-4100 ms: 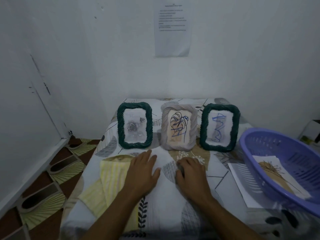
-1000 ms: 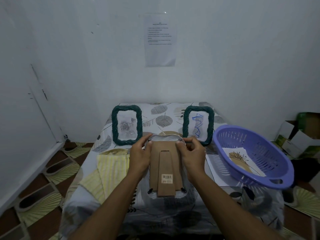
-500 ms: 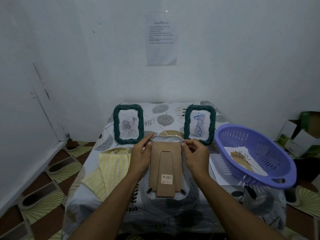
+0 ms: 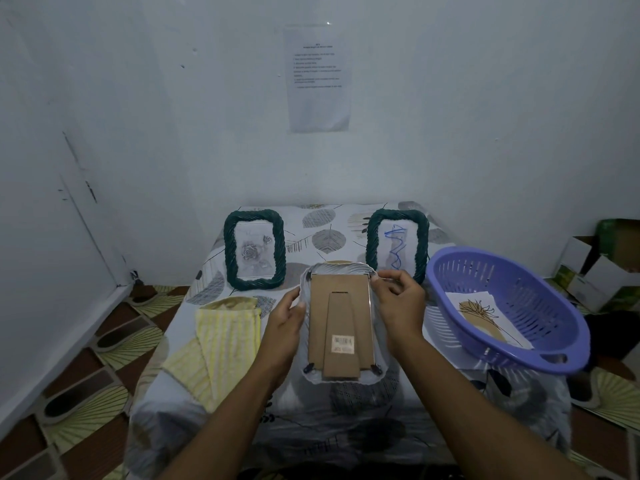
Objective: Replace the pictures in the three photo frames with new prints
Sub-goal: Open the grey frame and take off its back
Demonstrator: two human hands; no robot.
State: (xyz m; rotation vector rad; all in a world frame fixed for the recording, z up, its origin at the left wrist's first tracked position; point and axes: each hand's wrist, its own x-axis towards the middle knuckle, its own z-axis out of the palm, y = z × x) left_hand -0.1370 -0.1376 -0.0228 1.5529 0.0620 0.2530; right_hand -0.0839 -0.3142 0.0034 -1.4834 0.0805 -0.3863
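Note:
The grey frame (image 4: 341,323) lies face down between my hands, its brown cardboard back and stand facing me. My left hand (image 4: 285,317) grips its left edge. My right hand (image 4: 398,299) pinches at the small clip on the frame's top right corner. Two dark green frames stand upright behind: the left one (image 4: 254,251) shows a grey rose print, the right one (image 4: 398,244) a blue scribble. A new print (image 4: 485,317) with a brown plant drawing lies inside the purple basket (image 4: 540,355).
A folded yellow striped cloth (image 4: 214,341) lies on the left of the leaf-patterned table (image 4: 346,427). White sheets (image 4: 440,320) sit under the basket's near side. Walls close in behind and to the left. Cardboard boxes (image 4: 599,268) stand on the floor at right.
The grey frame was lifted from between the green frames and turned face down. In the last second my left hand slid down its left edge and my right fingers moved to the top right clip.

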